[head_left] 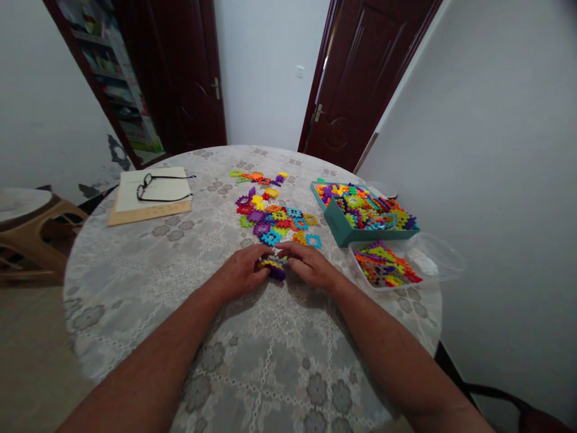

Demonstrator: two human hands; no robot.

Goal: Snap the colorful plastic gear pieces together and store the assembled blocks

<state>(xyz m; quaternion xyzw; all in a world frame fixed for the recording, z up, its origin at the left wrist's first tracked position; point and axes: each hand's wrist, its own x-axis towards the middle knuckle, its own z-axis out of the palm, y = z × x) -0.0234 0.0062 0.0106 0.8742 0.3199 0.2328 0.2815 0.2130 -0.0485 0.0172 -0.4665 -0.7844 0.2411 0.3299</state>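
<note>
In the middle of the head view, a small assembly of interlocking plastic pieces (276, 273), purple at the front with yellow and grey behind, sits low over the table between my two hands. My left hand (246, 267) grips its left side, thumb in front and fingers curled over the top. From the right, my right hand (311, 263) closes its fingers on the other side, near a white piece at the top. The fingers hide much of the assembly. Just beyond lies a spread of loose interlocking pieces (256, 216) in many colours.
A teal box (340, 225) heaped with pieces stands at the right. In front of it is a clear plastic tub (383, 288) of flat pieces, its lid beside it. Glasses (164, 199) rest on papers (130, 201) at the left. The round table (121, 294) has a patterned cloth.
</note>
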